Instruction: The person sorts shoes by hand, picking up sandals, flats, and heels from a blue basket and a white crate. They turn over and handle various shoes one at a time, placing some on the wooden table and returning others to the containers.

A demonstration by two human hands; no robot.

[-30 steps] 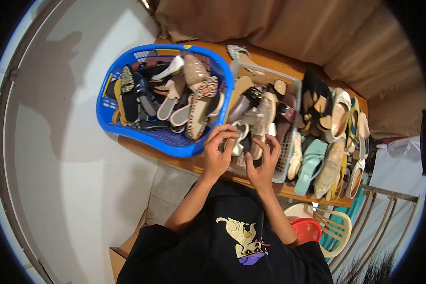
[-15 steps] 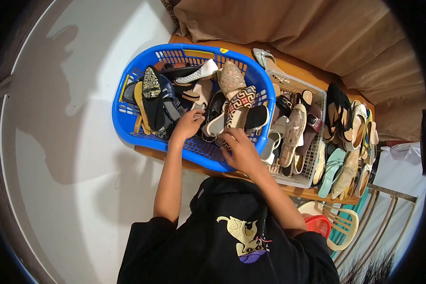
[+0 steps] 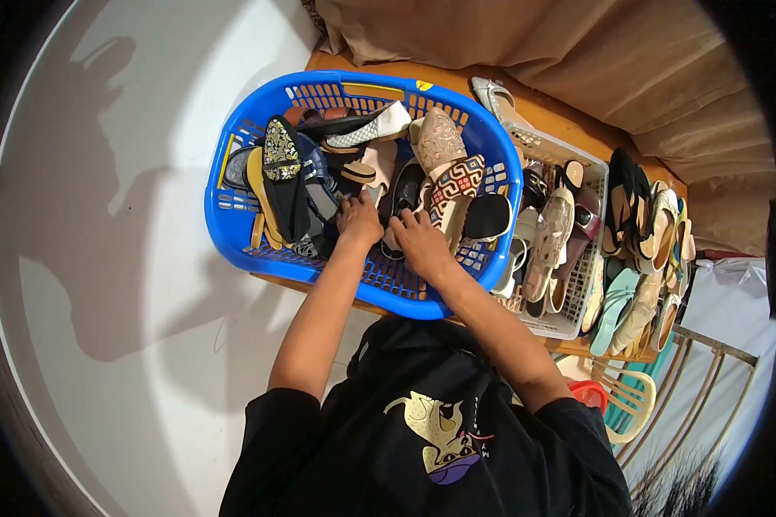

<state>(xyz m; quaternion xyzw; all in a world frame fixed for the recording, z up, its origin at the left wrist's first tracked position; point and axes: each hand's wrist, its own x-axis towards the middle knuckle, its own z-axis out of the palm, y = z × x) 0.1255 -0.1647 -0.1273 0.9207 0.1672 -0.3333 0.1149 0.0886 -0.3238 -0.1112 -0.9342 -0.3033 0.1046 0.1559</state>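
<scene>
In the head view, a blue laundry basket (image 3: 219,226) holds a jumble of shoes. My left hand (image 3: 359,222) reaches into its middle, fingers curled round the near end of a beige shoe (image 3: 379,159). Close beside it, my right hand (image 3: 421,243) has its fingers bent and slightly apart, the tips at the near end of a black shoe (image 3: 403,191). Right of that lie a maze-patterned shoe (image 3: 459,185) and a black-toed shoe (image 3: 488,216). On the basket's left rests a black shoe with a gold-patterned toe (image 3: 281,148). My palms and the basket's bottom are partly hidden.
A pale plastic crate (image 3: 597,220) full of shoes stands right of the basket on a wooden table (image 3: 569,110). More shoes, including mint sandals (image 3: 616,299), lie beyond it. A brown curtain (image 3: 526,39) hangs behind; a cream chair (image 3: 636,405) stands at lower right.
My right hand has moved left and away from the light-soled shoe, towards the black one. My left hand has shifted slightly right, nearer to it. The view has moved a little.
</scene>
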